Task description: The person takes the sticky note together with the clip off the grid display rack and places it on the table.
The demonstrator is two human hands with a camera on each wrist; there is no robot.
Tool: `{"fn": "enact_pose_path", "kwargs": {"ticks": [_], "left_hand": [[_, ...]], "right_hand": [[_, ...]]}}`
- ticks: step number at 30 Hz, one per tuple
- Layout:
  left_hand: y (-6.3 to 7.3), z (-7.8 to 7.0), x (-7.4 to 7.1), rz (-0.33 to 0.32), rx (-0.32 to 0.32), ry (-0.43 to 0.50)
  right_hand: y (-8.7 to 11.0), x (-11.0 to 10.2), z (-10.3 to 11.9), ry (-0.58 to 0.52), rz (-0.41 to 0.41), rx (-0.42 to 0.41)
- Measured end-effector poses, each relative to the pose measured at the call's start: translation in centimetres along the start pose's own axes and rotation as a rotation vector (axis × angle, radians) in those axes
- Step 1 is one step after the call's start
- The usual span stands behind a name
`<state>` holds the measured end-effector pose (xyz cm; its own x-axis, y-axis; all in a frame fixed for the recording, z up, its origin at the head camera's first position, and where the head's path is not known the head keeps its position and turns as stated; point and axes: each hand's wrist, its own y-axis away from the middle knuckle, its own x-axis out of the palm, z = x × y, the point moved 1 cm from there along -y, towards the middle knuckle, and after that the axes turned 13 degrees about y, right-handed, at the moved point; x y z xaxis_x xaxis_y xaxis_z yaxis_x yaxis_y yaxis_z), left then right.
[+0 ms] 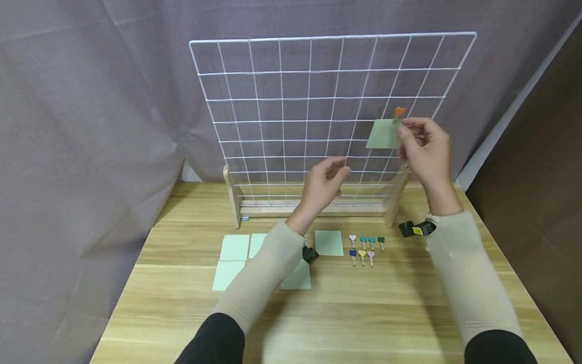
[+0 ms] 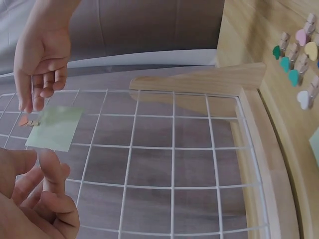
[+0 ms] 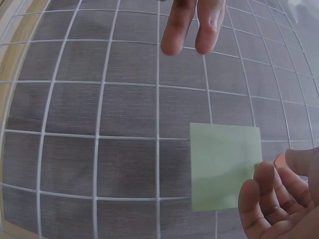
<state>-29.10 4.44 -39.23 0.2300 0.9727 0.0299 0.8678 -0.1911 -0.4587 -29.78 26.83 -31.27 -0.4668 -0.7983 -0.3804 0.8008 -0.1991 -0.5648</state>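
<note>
A pale green square of paper (image 1: 382, 134) hangs on the white wire grid (image 1: 296, 121), toward its right side. A small wooden clothespin with an orange heart (image 1: 399, 112) sits at the paper's top edge, by a wire. Beside the paper's right edge is my right hand (image 1: 425, 146), thumb and fingertips close to the clothespin, with a small gap showing between fingers and clothespin in the left wrist view. My left hand (image 1: 325, 182) hovers in front of the grid, lower and left of the paper, its fingers loosely bent and nothing in them.
Wooden feet (image 1: 232, 194) hold the grid up at the back of the wooden table (image 1: 364, 313). More green paper squares (image 1: 234, 247) lie on the table, partly behind my left forearm. Several heart clothespins (image 1: 362, 254) lie in two rows to their right. A grey curtain (image 1: 113, 126) hangs behind.
</note>
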Motion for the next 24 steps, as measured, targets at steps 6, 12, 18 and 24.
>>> {"fn": "enact_pose_path", "kwargs": {"ticks": [6,12,18,24], "left_hand": [[-1.6,-0.6,0.6,0.001,0.013,-0.007],[-2.7,-1.2,1.3,0.001,-0.003,0.011],[-3.7,-1.6,1.9,0.005,-0.055,0.031],[-4.5,-1.4,2.5,0.06,-0.113,-0.008]], "right_hand": [[-1.3,0.1,1.2,-0.046,-0.021,0.003],[-2.2,0.1,1.9,-0.083,-0.035,0.001],[-3.1,0.1,2.2,-0.01,-0.022,-0.013],[-3.2,0.5,2.1,0.086,0.0,0.008]]}}
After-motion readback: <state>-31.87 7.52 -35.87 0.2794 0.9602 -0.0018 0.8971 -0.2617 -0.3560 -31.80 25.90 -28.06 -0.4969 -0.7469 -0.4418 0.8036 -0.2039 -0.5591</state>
